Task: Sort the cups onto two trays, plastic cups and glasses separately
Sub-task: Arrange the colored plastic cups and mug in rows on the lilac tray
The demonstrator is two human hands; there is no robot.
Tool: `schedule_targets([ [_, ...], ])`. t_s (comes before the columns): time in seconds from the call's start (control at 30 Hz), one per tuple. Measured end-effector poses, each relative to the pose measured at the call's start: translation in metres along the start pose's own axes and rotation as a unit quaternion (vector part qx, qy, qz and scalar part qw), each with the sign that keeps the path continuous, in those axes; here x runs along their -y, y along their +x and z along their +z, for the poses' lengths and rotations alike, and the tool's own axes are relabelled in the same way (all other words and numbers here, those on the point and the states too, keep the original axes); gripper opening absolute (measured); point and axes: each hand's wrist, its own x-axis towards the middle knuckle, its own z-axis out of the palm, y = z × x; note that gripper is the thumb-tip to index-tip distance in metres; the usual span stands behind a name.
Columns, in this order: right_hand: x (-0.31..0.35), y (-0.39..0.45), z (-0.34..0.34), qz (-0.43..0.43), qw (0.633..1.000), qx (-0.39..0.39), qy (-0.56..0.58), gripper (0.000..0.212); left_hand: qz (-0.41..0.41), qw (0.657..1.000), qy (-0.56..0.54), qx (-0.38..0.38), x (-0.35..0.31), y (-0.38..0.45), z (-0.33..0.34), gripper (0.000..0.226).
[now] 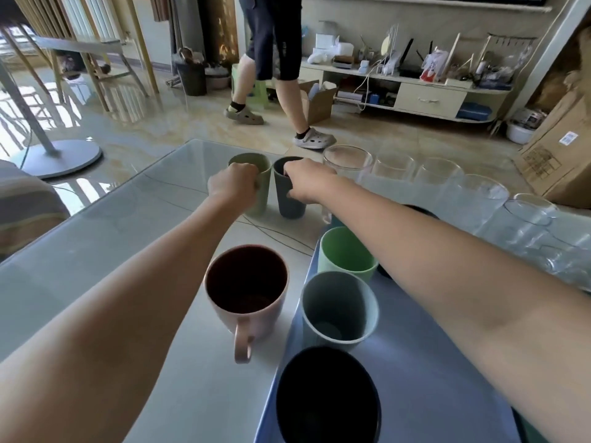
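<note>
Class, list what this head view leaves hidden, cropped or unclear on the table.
- Blue tray: far end hidden by the right arm; near edge cropped by the frame.
- Black cup: base cropped by the bottom edge.
- Glasses: clear and overlapping, so their count is uncertain, and what they stand on is unclear.
- Left hand: hides the green cup's near side.
- Right hand: fingertips hidden inside the dark cup.

Bare counter (96,251) lies open to the left of both arms; the pink mug (246,292) stands between the forearms; three cups crowd the blue tray (431,378) at the near right; a row of glasses (447,193) blocks the right edge.
</note>
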Motion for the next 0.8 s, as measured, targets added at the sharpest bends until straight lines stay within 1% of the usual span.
schedule_targets([
  [0.07, 0.003, 0.005, 0.006, 0.019, 1.000, 0.019, 0.005, 0.030, -0.008, 0.999, -0.012, -0.031, 0.001, -0.004, 0.002, 0.021],
  [0.13, 0.003, 0.004, 0.007, 0.014, 1.000, 0.009, 0.019, 0.029, -0.010, 0.998, -0.034, -0.057, 0.002, -0.009, -0.002, 0.021],
  [0.27, 0.000, -0.021, -0.014, -0.027, 0.995, -0.060, 0.070, 0.018, 0.008, 0.989, -0.062, -0.134, -0.006, -0.025, -0.029, 0.017],
  [0.37, -0.005, -0.056, -0.038, -0.035, 0.985, -0.130, 0.106, 0.022, -0.002, 0.976, -0.112, -0.188, -0.028, -0.044, -0.066, 0.014],
  [0.43, -0.013, -0.088, -0.053, -0.043, 0.973, -0.190, 0.121, 0.019, 0.009, 0.968, -0.135, -0.211, -0.051, -0.062, -0.094, 0.013],
  [0.5, -0.028, -0.122, -0.067, -0.048, 0.960, -0.240, 0.135, 0.013, 0.038, 0.962, -0.147, -0.228, -0.075, -0.084, -0.119, 0.013],
  [0.6, -0.056, -0.177, -0.086, -0.034, 0.947, -0.271, 0.167, 0.007, 0.097, 0.953, -0.172, -0.231, -0.109, -0.117, -0.143, 0.015],
  [0.7, -0.086, -0.232, -0.096, -0.027, 0.937, -0.273, 0.215, 0.012, 0.149, 0.947, -0.195, -0.208, -0.137, -0.150, -0.154, 0.015],
  [0.8, -0.110, -0.278, -0.090, -0.029, 0.939, -0.247, 0.236, 0.006, 0.178, 0.942, -0.189, -0.213, -0.154, -0.180, -0.154, 0.013],
])
